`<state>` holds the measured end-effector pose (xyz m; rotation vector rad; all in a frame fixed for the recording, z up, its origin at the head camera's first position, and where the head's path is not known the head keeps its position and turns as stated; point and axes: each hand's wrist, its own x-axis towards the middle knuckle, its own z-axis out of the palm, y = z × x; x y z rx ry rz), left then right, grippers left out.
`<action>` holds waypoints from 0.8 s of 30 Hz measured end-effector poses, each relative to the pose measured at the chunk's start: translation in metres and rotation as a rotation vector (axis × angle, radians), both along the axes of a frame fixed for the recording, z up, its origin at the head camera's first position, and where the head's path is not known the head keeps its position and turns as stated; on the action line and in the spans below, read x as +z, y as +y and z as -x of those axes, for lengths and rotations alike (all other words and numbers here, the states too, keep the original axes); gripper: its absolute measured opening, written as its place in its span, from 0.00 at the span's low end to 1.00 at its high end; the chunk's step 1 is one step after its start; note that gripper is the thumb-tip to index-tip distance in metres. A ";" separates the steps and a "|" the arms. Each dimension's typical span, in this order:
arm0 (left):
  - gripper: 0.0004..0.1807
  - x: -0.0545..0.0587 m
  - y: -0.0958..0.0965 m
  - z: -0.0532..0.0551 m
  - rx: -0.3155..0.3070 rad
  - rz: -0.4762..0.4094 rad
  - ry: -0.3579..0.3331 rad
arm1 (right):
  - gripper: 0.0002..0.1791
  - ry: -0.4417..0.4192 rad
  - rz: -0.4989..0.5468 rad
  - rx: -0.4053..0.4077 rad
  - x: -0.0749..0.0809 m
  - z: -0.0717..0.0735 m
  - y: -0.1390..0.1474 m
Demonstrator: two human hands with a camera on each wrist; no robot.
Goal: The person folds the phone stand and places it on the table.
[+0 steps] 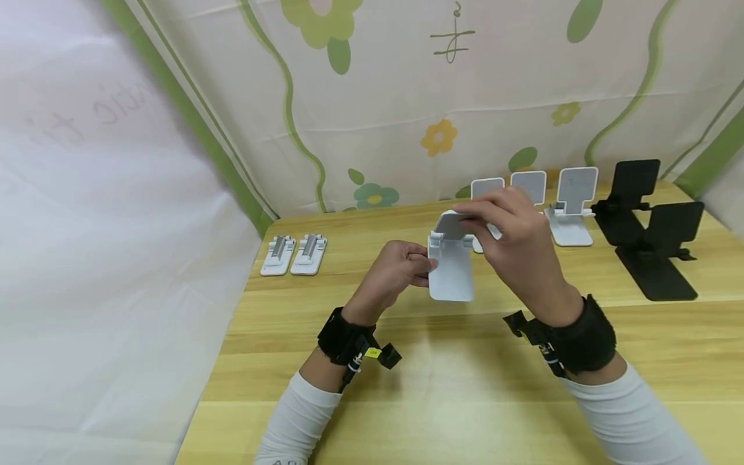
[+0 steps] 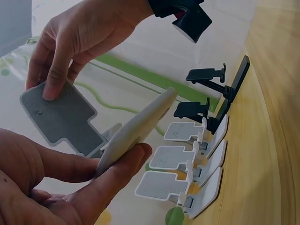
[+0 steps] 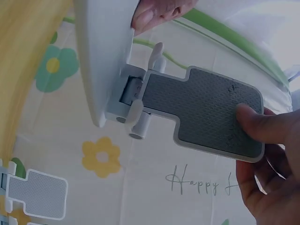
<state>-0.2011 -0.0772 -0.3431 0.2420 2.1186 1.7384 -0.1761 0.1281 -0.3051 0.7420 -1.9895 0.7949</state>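
Observation:
A white folding phone stand (image 1: 452, 278) is held above the table between both hands, its support unfolded at an angle to the base. My left hand (image 1: 401, 265) pinches the edge of the base (image 2: 136, 126) between thumb and fingers, as the left wrist view shows. With thumb and fingers my right hand (image 1: 514, 236) grips the outer end of the support plate, which has a grey textured pad (image 3: 201, 105). Small white prongs (image 3: 136, 112) and the hinge lie between plate and base in the right wrist view.
Two folded white stands (image 1: 309, 254) lie at the table's back left. At the back right stand three unfolded white stands (image 1: 577, 190), partly behind my right hand, and two black ones (image 1: 674, 226). A flower-printed cloth (image 1: 378, 97) hangs behind the wooden table (image 1: 442, 387).

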 end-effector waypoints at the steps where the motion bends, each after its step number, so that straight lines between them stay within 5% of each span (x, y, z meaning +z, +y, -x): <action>1: 0.15 0.000 0.000 0.000 0.005 0.002 0.002 | 0.12 0.010 -0.010 -0.004 0.000 -0.001 -0.001; 7: 0.16 0.006 -0.008 0.004 0.019 -0.034 -0.010 | 0.08 0.073 -0.075 0.022 -0.004 -0.004 -0.011; 12: 0.15 0.017 -0.025 0.008 0.111 -0.106 0.004 | 0.11 0.147 -0.154 0.092 -0.014 -0.006 -0.031; 18: 0.15 0.029 -0.038 0.010 0.185 -0.178 0.002 | 0.13 0.217 -0.208 0.082 -0.025 -0.009 -0.047; 21: 0.15 0.029 -0.039 0.011 0.179 -0.199 -0.005 | 0.14 0.191 -0.204 0.078 -0.025 -0.009 -0.046; 24: 0.15 0.028 -0.038 0.010 0.171 -0.202 -0.002 | 0.14 0.062 -0.118 0.131 -0.021 -0.007 -0.041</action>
